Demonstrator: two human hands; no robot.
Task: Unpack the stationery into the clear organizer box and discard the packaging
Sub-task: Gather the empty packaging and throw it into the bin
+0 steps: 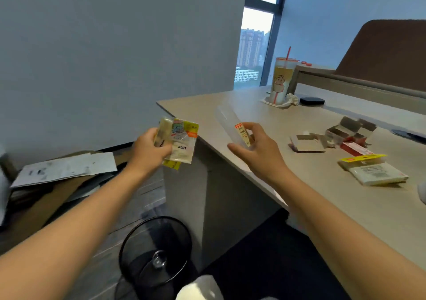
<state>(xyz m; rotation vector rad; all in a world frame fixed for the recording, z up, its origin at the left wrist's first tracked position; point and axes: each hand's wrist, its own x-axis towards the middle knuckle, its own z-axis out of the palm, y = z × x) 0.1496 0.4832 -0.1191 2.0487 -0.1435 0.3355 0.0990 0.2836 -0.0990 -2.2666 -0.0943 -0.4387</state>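
Fingers [250, 129] around clear organizer box [228, 122], left-hand fingers [166, 151] around packets [178, 140]

Left hand [151, 149] gripping yellow-labelled packets [178, 141], right hand [258, 148] holding clear box [230, 121] over desk edge [207, 138]

Counted two hands: left hand [149, 148] held a bunch of plastic packets [178, 141], exact number not discernible; right hand [258, 148] held one clear organizer box [230, 122]. On the surface [299, 191]: one sealed packet with yellow header [373, 169], one red box [355, 148], several opened cardboard boxes [345, 130], one drink cup [282, 80], one dark flat object [312, 101]. On the floor: one black wire bin [156, 253].
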